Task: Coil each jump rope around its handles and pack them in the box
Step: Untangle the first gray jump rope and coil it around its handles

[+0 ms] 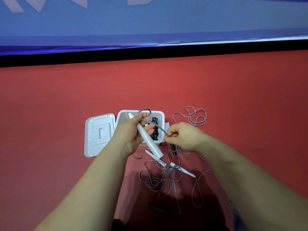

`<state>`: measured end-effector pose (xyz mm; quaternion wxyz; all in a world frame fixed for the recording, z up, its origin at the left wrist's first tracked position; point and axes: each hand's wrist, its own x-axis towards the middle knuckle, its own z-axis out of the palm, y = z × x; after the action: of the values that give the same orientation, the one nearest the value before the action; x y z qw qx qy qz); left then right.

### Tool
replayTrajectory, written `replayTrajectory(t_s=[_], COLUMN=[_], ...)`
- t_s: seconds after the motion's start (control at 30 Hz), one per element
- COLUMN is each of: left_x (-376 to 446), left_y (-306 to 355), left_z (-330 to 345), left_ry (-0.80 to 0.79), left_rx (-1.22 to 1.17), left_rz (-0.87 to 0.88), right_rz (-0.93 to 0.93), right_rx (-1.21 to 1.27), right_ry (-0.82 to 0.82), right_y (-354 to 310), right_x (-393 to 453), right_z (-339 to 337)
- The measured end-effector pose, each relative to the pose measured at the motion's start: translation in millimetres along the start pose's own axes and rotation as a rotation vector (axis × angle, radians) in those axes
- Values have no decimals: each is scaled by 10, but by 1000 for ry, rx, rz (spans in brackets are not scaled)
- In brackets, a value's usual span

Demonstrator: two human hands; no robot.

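My left hand (133, 135) holds a pair of white jump-rope handles (147, 139) slanting over the white foam box (162, 117). A grey rope (156, 126) loops from the handles' top end across to my right hand (181, 137), which pinches it beside the box's right side. Inside the box lies a coiled black rope (155, 130). Grey rope (166, 179) lies tangled on the red floor below the box, with another white handle (183, 170) in it. More grey loops (195, 117) lie to the right.
The box's white lid (98, 134) lies open on the floor to its left. A black handle (173, 148) shows under my right hand and another black handle (160, 207) lies near the bottom. A black strip and blue banner (150, 22) run along the far edge.
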<state>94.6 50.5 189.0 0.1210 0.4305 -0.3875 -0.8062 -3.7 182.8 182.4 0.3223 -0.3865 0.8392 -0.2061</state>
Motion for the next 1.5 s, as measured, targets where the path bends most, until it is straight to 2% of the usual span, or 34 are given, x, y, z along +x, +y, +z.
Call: replayTrajectory(t_s=[0.07,0.13,0.23,0.3,0.4,0.5,0.6,0.7,0.77,0.83,1.07,1.2,1.27,1.37,1.43,1.5], left_x=[-8,-15,-22,-39,-109,-105,-58,-25,-25,-23,-54,-41,-20,-3,-19,-38], left_y=[31,35,-48,-120,-145,-152,-166,-140,-99,-67,3,25,16,-70,-145,-212], left_z=[9,27,32,26,48,60,60,59,54,46,58,58,49,21,7,6], left_ry=[-54,-96,-118,-228,-284,-246,-200,-108,-66,-47,-80,-120,-104,-64,-175,-326], left_rx=[-57,1,325,572,799,843,705,528,400,293,54,-10,40,377,698,903], left_rz=[20,61,117,128,182,276,263,224,190,148,21,23,66,154,200,215], right_rz=[0,16,135,184,220,204,153,112,75,66,68,44,56,144,182,205], right_rx=[112,355,822,1034,1238,1340,1278,788,468,277,120,134,292,726,958,1148], right_ry=[33,78,96,122,121,104,114,132,58,-6,67,81,92,106,132,154], right_y=[-14,-48,-114,-134,-139,-149,-127,-42,16,43,84,58,33,-52,-120,-166], right_x=[8,26,27,10,-15,-16,13,42,55,57,83,78,90,77,44,21], right_z=[-22,-69,-176,-241,-285,-304,-305,-207,-103,-23,82,66,38,-81,-171,-230])
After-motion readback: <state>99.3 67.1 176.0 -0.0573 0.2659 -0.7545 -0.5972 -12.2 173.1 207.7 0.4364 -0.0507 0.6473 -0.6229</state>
